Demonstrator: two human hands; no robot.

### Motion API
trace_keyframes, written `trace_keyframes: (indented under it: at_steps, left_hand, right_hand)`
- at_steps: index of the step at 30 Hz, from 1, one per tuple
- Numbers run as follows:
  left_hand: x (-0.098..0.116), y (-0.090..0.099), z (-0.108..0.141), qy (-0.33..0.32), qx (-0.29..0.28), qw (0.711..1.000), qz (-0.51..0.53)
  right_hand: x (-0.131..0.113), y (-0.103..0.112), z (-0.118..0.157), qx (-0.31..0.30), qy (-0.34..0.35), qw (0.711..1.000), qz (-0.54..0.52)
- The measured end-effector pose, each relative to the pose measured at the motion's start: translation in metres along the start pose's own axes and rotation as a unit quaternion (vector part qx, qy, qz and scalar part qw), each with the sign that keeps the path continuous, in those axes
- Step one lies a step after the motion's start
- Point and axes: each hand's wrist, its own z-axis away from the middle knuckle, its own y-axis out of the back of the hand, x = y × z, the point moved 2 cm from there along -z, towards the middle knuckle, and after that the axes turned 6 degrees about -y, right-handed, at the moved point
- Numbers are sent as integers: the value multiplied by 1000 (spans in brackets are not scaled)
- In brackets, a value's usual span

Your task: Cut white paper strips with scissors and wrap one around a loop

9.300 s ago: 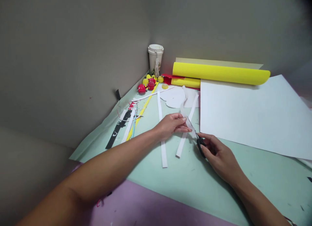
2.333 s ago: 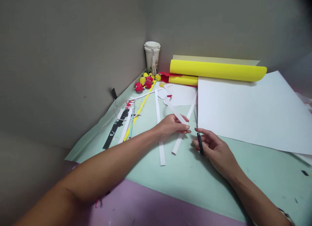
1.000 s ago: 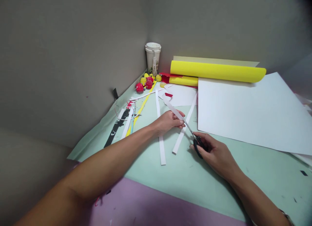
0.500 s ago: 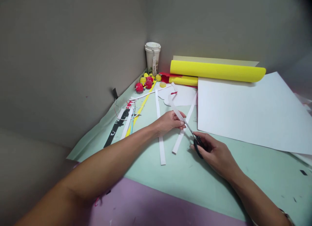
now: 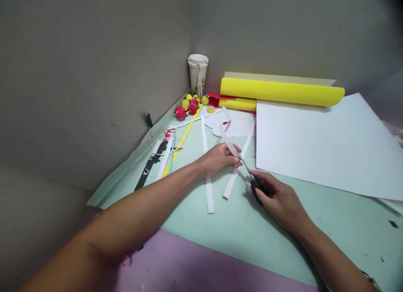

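My left hand (image 5: pixel 222 159) pinches a white paper strip (image 5: pixel 229 144) above the middle of the green sheet. Black-handled scissors (image 5: pixel 257 186) are gripped in my right hand (image 5: pixel 280 199), their blades pointing up and left to the strip beside my left fingertips. A long white strip (image 5: pixel 210 197) lies under my left wrist. Another white strip (image 5: pixel 231 186) lies slanted between my hands, partly behind the scissors. A small curled red piece (image 5: pixel 226 123) shows near the far end of the held strip.
White card (image 5: pixel 315 145) covers the right side, with a yellow corrugated roll (image 5: pixel 280 92) at its back edge. A lidded cup (image 5: pixel 198 76) stands in the corner behind red and yellow balls (image 5: pixel 180 113). Black scraps (image 5: pixel 147 170) and strips lie at left.
The far end of the held strip and the small red piece have shifted slightly. Both hands keep nearly the same place, and the scissors remain at the strip.
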Motion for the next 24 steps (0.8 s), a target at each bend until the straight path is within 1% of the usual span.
trace_keyframes:
  at_steps: [14, 24]
  left_hand:
    - [1, 0, 1, 1, -4, 1000, 11]
    - [1, 0, 0, -1, -9, 1000, 12]
  right_hand:
    - [3, -2, 0, -12, -9, 999, -28]
    - [4, -2, 0, -8, 6, 1000, -12]
